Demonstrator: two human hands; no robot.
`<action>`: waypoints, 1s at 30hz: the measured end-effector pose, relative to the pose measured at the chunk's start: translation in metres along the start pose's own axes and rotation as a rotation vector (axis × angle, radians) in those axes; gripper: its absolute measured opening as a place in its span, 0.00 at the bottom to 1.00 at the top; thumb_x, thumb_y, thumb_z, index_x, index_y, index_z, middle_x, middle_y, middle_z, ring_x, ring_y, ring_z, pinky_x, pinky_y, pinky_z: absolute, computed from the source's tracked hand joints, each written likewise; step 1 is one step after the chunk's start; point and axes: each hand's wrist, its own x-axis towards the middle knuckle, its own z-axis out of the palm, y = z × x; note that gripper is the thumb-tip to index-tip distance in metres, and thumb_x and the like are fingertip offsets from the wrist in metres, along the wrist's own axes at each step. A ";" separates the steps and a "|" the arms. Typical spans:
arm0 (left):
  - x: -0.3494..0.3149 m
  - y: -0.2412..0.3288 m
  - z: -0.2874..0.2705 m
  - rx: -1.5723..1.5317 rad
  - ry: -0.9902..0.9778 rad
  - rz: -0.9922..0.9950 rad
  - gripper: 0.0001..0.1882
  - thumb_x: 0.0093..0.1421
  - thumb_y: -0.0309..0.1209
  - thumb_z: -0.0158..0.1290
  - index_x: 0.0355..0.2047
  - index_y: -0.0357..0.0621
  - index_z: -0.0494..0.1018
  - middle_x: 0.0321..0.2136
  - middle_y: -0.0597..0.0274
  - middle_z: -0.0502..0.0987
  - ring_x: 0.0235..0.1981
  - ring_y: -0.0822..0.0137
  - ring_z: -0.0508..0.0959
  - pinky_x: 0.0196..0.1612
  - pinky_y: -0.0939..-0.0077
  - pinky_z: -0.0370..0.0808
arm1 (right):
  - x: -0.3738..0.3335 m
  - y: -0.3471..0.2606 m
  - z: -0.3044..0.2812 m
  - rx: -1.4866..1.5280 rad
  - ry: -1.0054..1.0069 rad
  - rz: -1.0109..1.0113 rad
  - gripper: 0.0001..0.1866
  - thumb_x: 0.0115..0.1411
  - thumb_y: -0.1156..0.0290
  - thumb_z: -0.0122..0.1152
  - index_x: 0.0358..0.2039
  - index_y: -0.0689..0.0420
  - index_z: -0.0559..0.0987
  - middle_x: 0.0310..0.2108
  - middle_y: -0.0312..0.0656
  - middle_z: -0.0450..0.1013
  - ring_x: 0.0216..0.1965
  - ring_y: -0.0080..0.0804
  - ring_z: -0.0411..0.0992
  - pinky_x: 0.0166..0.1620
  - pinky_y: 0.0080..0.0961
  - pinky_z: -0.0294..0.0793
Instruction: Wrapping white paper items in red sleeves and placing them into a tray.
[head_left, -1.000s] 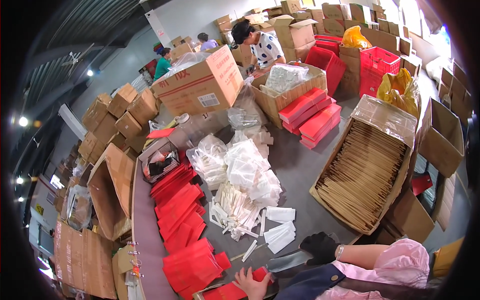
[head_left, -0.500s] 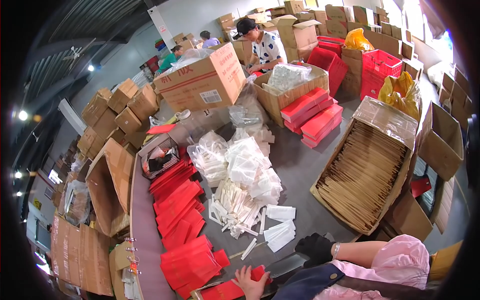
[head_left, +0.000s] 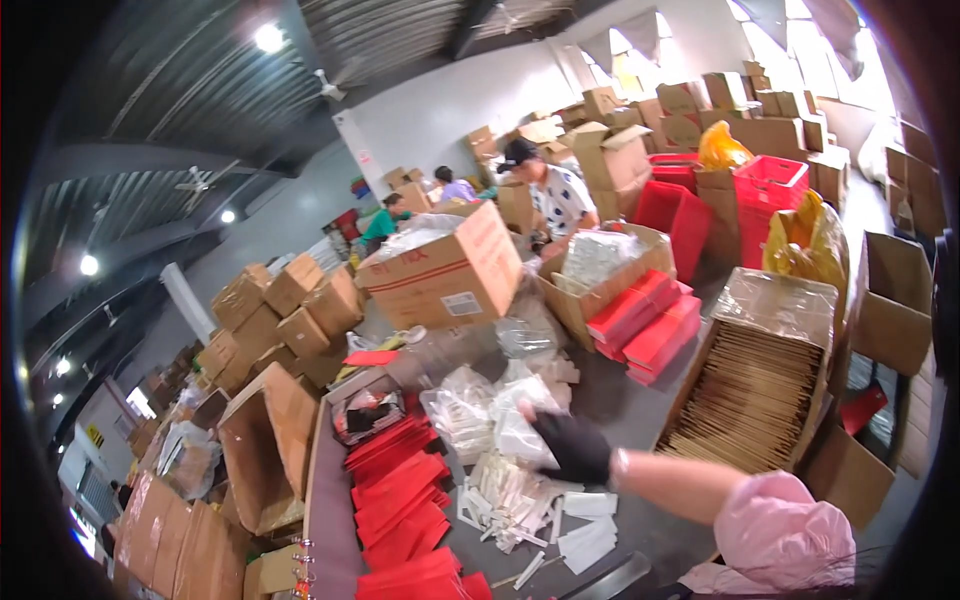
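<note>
My right hand, in a black glove with a bare fingertip showing, reaches over the middle of the table. Its fingers are stretched out, somewhat blurred, and I see nothing held in them. Under and beside it lie clear plastic bags of white packets and a loose heap of narrow white strips. A few flat white packets are near the front. To the left, flat red paper sleeves overlap in a long row. A dark shiny strip shows at the lower edge. My left hand is out of view.
On the right stands a carton of thin brown pieces packed in rows. Red stacks sit beside an open carton. A large carton stands at the back, with a person behind. A wire basket sits far left.
My right hand has gone from the front edge up and left over the white packets. My left hand, earlier on a red sleeve, has left the view. The view has tilted up.
</note>
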 end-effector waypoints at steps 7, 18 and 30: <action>0.024 -0.005 -0.003 -0.106 -0.403 -0.156 0.41 0.45 0.57 0.61 0.52 0.43 0.70 0.51 0.49 0.72 0.54 0.52 0.68 0.58 0.32 0.51 | 0.096 -0.010 -0.090 1.401 -0.092 0.305 0.25 0.63 0.61 0.60 0.55 0.63 0.72 0.38 0.38 0.76 0.37 0.19 0.70 0.44 0.22 0.71; 0.117 -0.018 0.029 -0.086 -0.361 -0.088 0.15 0.51 0.38 0.60 0.38 0.45 0.77 0.36 0.51 0.77 0.39 0.49 0.76 0.42 0.57 0.74 | -0.218 0.040 -0.065 0.372 -0.397 0.796 0.15 0.52 0.64 0.68 0.38 0.57 0.81 0.33 0.43 0.79 0.35 0.34 0.77 0.41 0.28 0.75; 0.124 -0.036 0.040 -0.244 -0.414 -0.141 0.08 0.53 0.34 0.59 0.28 0.43 0.80 0.23 0.52 0.80 0.26 0.55 0.81 0.32 0.65 0.77 | -0.303 0.125 -0.114 -0.616 0.013 0.918 0.21 0.53 0.60 0.64 0.44 0.60 0.77 0.48 0.53 0.72 0.51 0.50 0.70 0.51 0.38 0.70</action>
